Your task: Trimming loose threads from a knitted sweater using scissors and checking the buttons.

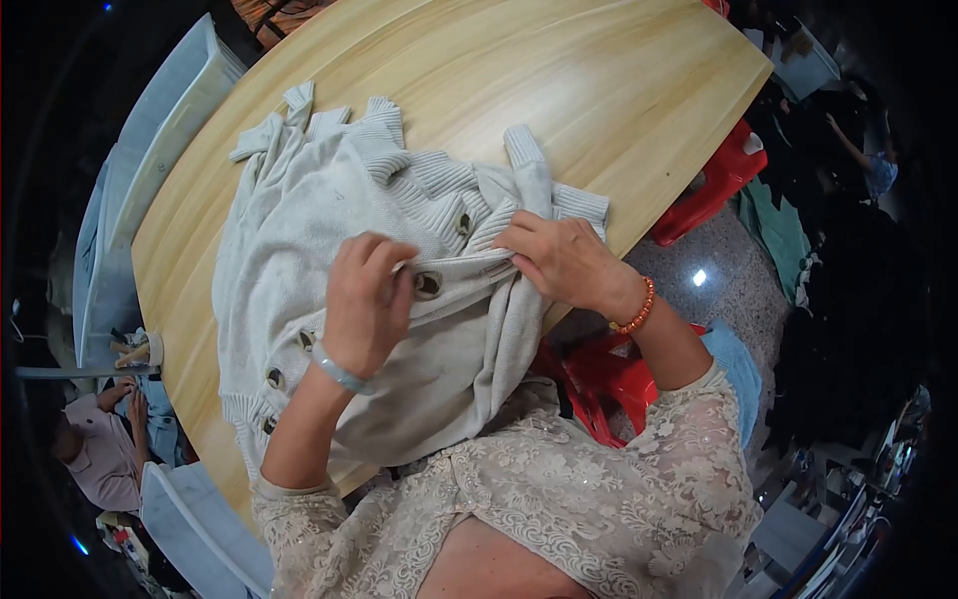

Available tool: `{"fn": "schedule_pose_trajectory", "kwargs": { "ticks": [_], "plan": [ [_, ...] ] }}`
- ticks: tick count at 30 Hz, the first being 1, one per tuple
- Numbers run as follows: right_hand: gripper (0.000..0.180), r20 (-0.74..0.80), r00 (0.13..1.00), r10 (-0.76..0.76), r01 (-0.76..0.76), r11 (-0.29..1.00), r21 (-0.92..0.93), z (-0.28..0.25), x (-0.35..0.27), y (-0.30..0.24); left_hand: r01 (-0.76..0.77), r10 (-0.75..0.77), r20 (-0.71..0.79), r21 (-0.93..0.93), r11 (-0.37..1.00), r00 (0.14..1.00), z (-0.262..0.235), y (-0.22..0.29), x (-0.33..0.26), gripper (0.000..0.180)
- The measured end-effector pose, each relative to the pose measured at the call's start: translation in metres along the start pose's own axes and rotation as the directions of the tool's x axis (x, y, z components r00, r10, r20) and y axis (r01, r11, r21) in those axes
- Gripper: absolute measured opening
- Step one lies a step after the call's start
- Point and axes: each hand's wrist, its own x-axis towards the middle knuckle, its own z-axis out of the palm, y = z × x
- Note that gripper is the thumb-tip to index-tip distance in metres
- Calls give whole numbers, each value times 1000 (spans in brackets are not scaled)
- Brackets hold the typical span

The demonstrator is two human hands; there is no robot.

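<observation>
A cream knitted cardigan (299,230) with ribbed trim lies spread and rumpled on the wooden table in front of me. Large dark buttons with pale centres run along its front band, one button (427,286) sitting between my two hands. My right hand (571,258), with an orange bead bracelet at the wrist, pinches the cardigan's ribbed edge. Just left of that button, my left hand (367,299) hovers over the knit with curled fingers and thumb close together. Whatever it might hold is too small or hidden to see. A pale bangle (339,371) circles the left wrist.
Pale plastic bins (165,140) stand along the table's left edge, another bin (200,529) at lower left. Red plastic stools (711,185) stand by the right edge. A person in a pink top (105,449) sits at far left. Dark cloth (848,299) is heaped at right.
</observation>
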Motion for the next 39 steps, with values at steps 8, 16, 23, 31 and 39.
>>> {"fn": "schedule_pose_trajectory", "kwargs": {
  "ticks": [8,16,23,31,39],
  "plan": [
    [19,-120,992,46,-61,990,-127,0,8,0,163,-213,378,160,974,901,78,-18,64,14],
    [20,-179,981,-75,80,997,22,23,9,12,336,-281,387,-79,939,878,58,-12,60,13],
    [25,-211,977,3,20,994,107,13,13,-4,620,-390,486,-666,415,783,61,-21,53,11],
    [37,-210,978,0,34,987,160,18,10,-7,675,-384,569,-695,247,727,53,-18,50,12],
    [31,-181,979,-92,121,981,152,22,8,1,323,-176,310,-531,783,934,38,-4,13,28]
  ]
}}
